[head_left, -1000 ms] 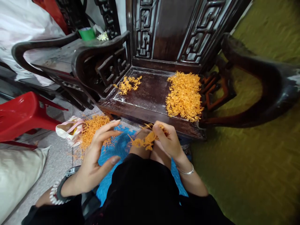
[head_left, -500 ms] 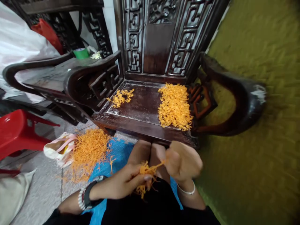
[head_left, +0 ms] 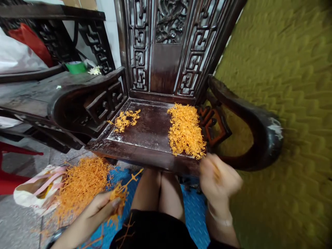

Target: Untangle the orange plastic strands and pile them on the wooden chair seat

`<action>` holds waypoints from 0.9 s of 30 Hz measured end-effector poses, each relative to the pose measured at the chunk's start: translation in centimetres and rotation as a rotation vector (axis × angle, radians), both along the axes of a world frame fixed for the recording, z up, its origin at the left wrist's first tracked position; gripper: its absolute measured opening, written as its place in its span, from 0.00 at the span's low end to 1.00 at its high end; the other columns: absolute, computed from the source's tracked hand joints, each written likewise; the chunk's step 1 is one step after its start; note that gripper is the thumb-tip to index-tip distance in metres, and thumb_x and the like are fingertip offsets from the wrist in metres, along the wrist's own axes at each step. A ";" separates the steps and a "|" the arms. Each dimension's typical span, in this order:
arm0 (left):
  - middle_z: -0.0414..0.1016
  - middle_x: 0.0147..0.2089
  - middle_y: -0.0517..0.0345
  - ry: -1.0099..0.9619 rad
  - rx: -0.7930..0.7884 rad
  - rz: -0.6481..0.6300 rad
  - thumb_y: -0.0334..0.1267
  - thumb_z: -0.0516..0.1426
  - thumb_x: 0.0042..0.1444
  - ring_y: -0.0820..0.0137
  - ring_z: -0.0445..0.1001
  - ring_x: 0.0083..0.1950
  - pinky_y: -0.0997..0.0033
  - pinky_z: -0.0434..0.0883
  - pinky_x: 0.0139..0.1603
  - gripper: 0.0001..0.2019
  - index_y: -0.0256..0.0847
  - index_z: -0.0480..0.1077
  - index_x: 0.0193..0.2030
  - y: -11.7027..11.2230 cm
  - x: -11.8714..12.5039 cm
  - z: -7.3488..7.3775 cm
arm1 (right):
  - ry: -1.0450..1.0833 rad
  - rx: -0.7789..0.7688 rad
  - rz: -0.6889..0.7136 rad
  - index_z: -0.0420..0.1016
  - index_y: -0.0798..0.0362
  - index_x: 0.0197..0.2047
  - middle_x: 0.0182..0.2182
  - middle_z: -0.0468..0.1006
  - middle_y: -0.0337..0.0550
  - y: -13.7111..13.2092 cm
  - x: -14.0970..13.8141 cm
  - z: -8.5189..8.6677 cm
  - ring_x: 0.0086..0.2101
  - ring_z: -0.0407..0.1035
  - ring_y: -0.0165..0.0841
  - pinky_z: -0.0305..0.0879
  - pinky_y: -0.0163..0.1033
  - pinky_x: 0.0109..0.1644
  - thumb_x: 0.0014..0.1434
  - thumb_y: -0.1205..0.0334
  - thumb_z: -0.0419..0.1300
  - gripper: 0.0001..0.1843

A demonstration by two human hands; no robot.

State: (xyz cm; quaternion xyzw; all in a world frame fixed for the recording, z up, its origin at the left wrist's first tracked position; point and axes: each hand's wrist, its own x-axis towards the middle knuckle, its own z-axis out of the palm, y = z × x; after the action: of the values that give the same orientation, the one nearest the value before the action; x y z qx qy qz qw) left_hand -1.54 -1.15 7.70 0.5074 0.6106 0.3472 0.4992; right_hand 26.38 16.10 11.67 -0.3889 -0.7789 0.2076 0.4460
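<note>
My left hand point(head_left: 100, 209) is closed around a bunch of small branching orange plastic pieces point(head_left: 119, 199), low at the left above the blue mat. One thin branched strip sticks up from the bunch. My right hand point(head_left: 220, 180), smeared by motion, has its fingers curled by the chair seat's front right corner; what is in it is hidden. Just beyond it, a dense orange-yellow pile of small pieces point(head_left: 185, 129) covers the right of the dark wooden seat point(head_left: 153, 126). A smaller scatter of yellow pieces point(head_left: 126, 120) lies at the seat's left.
A large heap of thin orange strips point(head_left: 84, 185) lies on the floor at left, beside a white bag point(head_left: 38, 193). A red stool point(head_left: 10, 169) stands farther left. The curved chair arm point(head_left: 264, 138) borders the right. Green tape point(head_left: 76, 67) sits on the side table.
My hands have moved apart: the left went left with its bunch, the right moved right and up toward the seat corner. The view has shifted, bringing the seat lower.
</note>
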 end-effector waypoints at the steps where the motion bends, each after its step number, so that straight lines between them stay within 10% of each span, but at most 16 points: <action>1: 0.68 0.25 0.58 -0.045 0.011 0.052 0.60 0.51 0.58 0.67 0.65 0.29 0.71 0.66 0.30 0.24 0.42 0.70 0.25 0.7 0.4 -0.1 | -0.006 0.009 -0.080 0.69 0.48 0.32 0.23 0.68 0.42 2.7 -1.0 -0.4 0.26 0.63 0.35 0.58 0.40 0.33 0.65 0.57 0.50 0.11; 8: 0.62 0.25 0.61 -0.401 0.084 0.250 0.57 0.53 0.58 0.73 0.58 0.25 0.73 0.59 0.26 0.20 0.40 0.71 0.32 4.9 3.8 -2.2 | -0.445 -0.229 -0.504 0.76 0.64 0.43 0.47 0.71 0.67 19.7 -4.0 -4.6 0.52 0.62 0.56 0.57 0.59 0.54 0.56 0.62 0.58 0.15; 14: 0.68 0.31 0.58 -0.511 0.105 0.200 0.54 0.54 0.60 0.72 0.61 0.29 0.73 0.60 0.29 0.18 0.41 0.75 0.37 5.1 4.5 -1.9 | -0.350 -0.098 -0.471 0.70 0.60 0.57 0.64 0.55 0.63 19.5 -3.2 -6.3 0.60 0.55 0.51 0.49 0.58 0.62 0.57 0.71 0.51 0.25; 17: 0.71 0.32 0.57 -0.519 0.132 0.176 0.54 0.55 0.59 0.72 0.64 0.31 0.73 0.64 0.32 0.19 0.40 0.75 0.36 4.6 4.6 -0.9 | -0.204 -0.054 -0.369 0.73 0.62 0.52 0.57 0.67 0.63 17.2 -3.9 -5.3 0.57 0.60 0.49 0.48 0.57 0.63 0.56 0.68 0.54 0.21; 20: 0.74 0.35 0.55 -0.530 0.154 0.175 0.56 0.52 0.60 0.69 0.70 0.35 0.71 0.68 0.39 0.21 0.39 0.76 0.38 4.3 4.7 -0.4 | -0.025 -0.129 0.005 0.75 0.57 0.49 0.49 0.75 0.55 12.4 -5.8 -3.5 0.50 0.69 0.41 0.61 0.49 0.58 0.60 0.55 0.56 0.19; 24: 0.77 0.44 0.49 -0.637 0.100 0.114 0.59 0.49 0.61 0.60 0.73 0.48 0.64 0.69 0.50 0.26 0.37 0.74 0.45 4.3 5.7 -1.1 | 0.151 -0.463 0.967 0.69 0.52 0.57 0.56 0.71 0.53 3.6 -8.5 -1.9 0.56 0.65 0.42 0.61 0.49 0.59 0.56 0.35 0.56 0.35; 27: 0.74 0.52 0.45 -0.723 -0.008 0.204 0.61 0.52 0.57 0.53 0.69 0.58 0.55 0.65 0.59 0.30 0.36 0.71 0.53 4.1 6.7 -2.5 | 0.065 -0.640 1.232 0.74 0.54 0.52 0.52 0.75 0.52 -1.4 -9.9 -2.4 0.55 0.66 0.41 0.59 0.48 0.61 0.56 0.37 0.57 0.32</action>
State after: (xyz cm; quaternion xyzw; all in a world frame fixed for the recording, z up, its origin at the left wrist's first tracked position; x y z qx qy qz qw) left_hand 5.15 2.96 5.16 0.2867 0.4438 0.5492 0.6475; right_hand 16.48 14.66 9.23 0.0182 -0.7444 0.6540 0.1334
